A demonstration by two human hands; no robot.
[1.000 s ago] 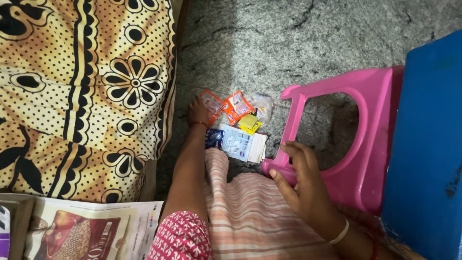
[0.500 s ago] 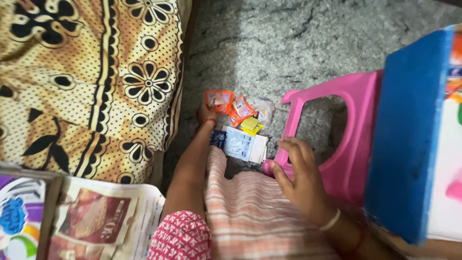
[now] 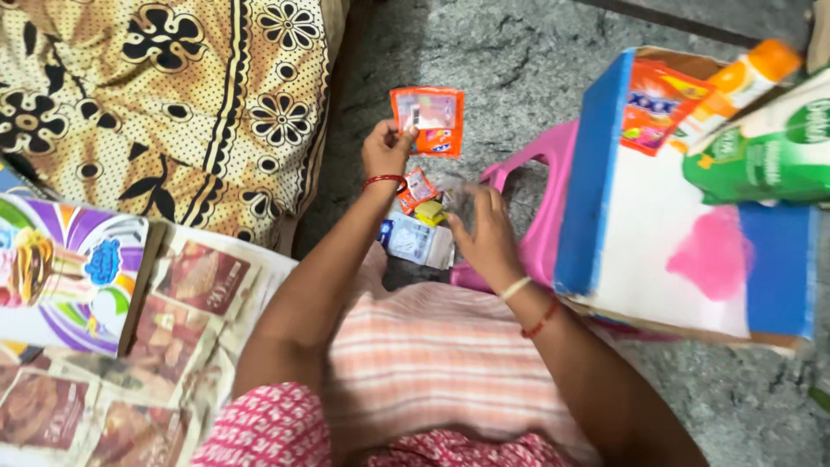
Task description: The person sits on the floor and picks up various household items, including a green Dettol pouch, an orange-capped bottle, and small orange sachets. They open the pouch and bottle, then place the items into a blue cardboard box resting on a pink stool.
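Orange sachet (image 3: 427, 119): flat, roughly square, held up above the grey stone floor (image 3: 484, 52), pinched at its lower left edge by the left hand (image 3: 386, 149), fingers closed on it. Sachet lies far and right of that grip. Right hand (image 3: 487, 235): fingers loosely spread, holding nothing, hovering over the small packets (image 3: 418, 216) on the floor, just beside the pink plastic stool (image 3: 540, 216). Right hand is nearer the packets; left is nearer the patterned cushion (image 3: 164, 86).
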